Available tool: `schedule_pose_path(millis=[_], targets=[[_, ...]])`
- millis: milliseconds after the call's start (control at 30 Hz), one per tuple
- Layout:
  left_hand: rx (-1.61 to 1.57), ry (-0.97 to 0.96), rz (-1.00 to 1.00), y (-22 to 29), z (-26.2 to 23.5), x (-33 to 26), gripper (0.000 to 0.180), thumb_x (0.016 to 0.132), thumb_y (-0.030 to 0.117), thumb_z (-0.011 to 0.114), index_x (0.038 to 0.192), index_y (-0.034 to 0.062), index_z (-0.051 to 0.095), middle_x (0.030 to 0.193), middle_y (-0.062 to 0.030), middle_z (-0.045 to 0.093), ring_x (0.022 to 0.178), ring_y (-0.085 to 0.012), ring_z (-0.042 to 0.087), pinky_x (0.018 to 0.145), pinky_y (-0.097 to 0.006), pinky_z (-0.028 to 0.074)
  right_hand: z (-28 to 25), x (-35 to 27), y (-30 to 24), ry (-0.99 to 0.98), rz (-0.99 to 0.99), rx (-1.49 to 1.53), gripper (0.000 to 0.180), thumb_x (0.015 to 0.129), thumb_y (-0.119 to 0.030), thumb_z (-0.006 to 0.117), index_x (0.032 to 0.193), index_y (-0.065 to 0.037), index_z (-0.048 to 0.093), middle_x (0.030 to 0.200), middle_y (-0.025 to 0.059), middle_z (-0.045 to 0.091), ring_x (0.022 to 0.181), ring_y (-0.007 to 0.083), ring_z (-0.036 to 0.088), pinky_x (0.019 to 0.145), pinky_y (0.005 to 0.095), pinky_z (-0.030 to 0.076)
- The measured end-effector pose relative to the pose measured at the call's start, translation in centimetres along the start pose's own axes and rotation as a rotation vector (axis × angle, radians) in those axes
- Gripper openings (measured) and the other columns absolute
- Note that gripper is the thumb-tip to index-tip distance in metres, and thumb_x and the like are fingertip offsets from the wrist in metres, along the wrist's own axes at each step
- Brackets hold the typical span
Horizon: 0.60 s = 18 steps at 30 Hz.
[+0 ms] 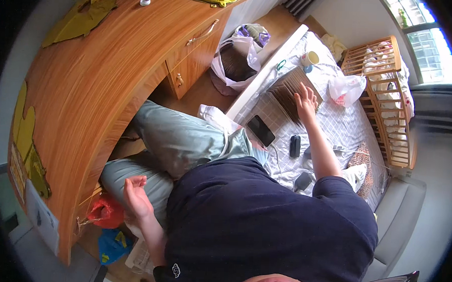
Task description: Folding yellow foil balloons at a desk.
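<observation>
The left hand was held empty, fingers loosely curled, above the lap, well left of the ribbed brown stack. The stack lay on the checked bedsheet; the right hand was pressed flat on it, nothing gripped. The slats could likely be fanned apart toward the nearby glossy black phone.

Glossy wood-grain desk — matt checked cloth bedsheet, shiny black phone, slatted wooden crib
</observation>
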<state>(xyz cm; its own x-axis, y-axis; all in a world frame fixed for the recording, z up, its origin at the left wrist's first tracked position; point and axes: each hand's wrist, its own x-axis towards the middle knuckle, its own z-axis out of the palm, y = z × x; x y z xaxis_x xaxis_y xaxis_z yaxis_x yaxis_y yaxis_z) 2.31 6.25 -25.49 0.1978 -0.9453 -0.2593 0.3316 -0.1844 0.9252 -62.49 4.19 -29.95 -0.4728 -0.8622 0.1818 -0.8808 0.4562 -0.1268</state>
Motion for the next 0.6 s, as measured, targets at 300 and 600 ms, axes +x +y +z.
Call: schedule_pose_path(millis=[300, 600], targets=[[0.033, 0.021, 0.008, -0.5, -0.1, 0.0, 0.04, 0.109, 0.034, 0.042, 0.098, 0.0038, 0.066, 0.097, -0.0094, 0.07, 0.09, -0.0161, 0.06, 0.086, -0.031, 0.045, -1.5, 0.8, -2.4, -0.007, -0.135, -0.049, 0.048, 0.101, -0.045, 0.057, 0.145, -0.025, 0.053, 0.143, 0.0077, 0.05, 0.126, 0.0324, 0.049, 0.103, 0.0493, 0.039], [0.054, 0.043, -0.033, 0.0, 0.2, 0.0, 0.039, 0.11, 0.032, 0.043, 0.099, 0.0023, 0.066, 0.097, -0.0095, 0.069, 0.089, -0.0158, 0.059, 0.085, -0.03, 0.045, 0.1, 2.7, -3.5, -0.022, -0.102, -0.006, 0.049, 0.103, -0.044, 0.051, 0.15, -0.027, 0.048, 0.146, 0.0091, 0.047, 0.128, 0.0343, 0.048, 0.105, 0.0508, 0.038]])
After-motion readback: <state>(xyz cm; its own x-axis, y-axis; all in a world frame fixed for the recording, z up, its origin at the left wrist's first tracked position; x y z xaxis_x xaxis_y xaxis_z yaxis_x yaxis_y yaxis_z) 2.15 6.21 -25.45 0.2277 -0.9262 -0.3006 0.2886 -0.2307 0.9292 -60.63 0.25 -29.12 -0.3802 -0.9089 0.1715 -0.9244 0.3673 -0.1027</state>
